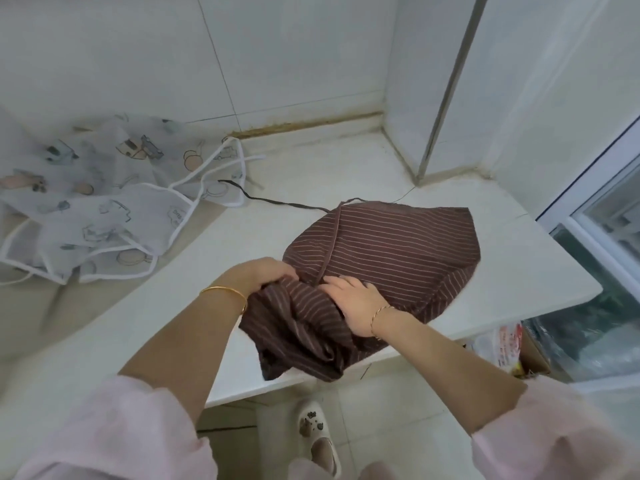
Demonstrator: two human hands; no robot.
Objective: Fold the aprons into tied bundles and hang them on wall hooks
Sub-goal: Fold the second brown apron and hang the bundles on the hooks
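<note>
Brown striped cloth bunched inside curled left fingers (281, 271), left hand (261, 277) gripping a fold. Right fingers (337, 284) straight and flat, right hand (358, 304) pressing on the same cloth, holding nothing. Brown apron (398, 244) half folded on counter (346, 174), at front edge, near corner hanging over. Dark tie (277, 202) trailing toward counter's back. White printed apron (104, 202) crumpled at counter's left end.
</note>
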